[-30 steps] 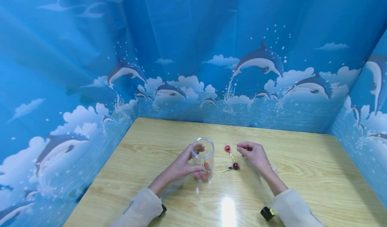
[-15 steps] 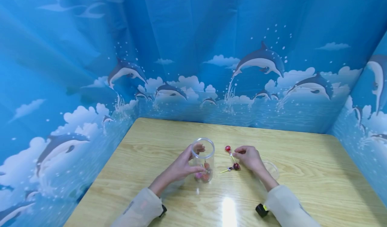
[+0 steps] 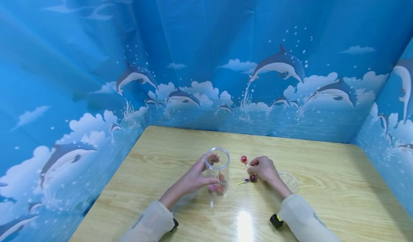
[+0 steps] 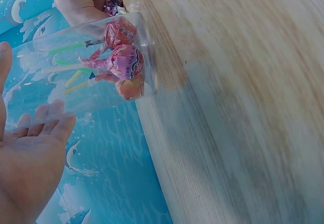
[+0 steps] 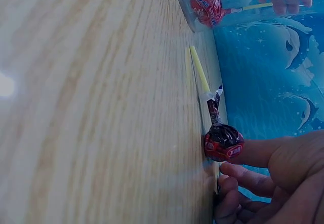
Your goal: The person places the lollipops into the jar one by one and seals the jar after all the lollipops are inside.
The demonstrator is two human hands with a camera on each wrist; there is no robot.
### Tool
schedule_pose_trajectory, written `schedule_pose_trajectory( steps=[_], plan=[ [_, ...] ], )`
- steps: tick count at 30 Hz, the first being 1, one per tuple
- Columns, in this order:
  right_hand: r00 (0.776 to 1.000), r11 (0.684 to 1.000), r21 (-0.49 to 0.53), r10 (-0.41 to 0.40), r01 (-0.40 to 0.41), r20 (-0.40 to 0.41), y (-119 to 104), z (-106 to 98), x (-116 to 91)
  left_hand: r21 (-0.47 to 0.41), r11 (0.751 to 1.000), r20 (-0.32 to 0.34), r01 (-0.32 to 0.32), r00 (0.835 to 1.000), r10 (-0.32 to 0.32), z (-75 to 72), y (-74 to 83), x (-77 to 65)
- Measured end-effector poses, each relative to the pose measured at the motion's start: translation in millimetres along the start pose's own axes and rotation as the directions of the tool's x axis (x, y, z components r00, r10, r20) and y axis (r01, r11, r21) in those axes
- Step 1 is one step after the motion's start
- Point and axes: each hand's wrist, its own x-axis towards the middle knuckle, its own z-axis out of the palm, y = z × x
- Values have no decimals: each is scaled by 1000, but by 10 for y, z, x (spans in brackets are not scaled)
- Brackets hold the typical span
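Note:
My left hand holds a clear plastic jar upright, thumb and fingers around its side. Inside, several wrapped lollipops lie heads down, with green, white and yellow sticks. Right of the jar, a bright red lollipop and a dark red lollipop lie on the table. My right hand is at the bright red lollipop's stick, covering most of it, thumb and fingertips close together. In the right wrist view the thumb passes behind the dark red head; I cannot tell whether the stick is pinched.
A clear round lid lies on the wooden table beside my right forearm. Blue curtains printed with dolphins enclose the back and sides. A bright light reflection shows on the table's front part.
My right hand has moved left and down to the bright red lollipop's stick, uncovering more of the clear lid. The left hand and jar stay in place.

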Motion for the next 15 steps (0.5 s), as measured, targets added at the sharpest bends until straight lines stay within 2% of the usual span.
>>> schedule_pose_trajectory(
  steps=[11,15],
  plan=[
    [1000,995,-96,17,-18,-11,30,-42,15,0,1000,-2,9,1000,-9,7,22,-4],
    [999,998,-58,34,-35,-26,64,-36,25,-6,1000,0,10,1000,-10,9,24,-2]
  ],
)
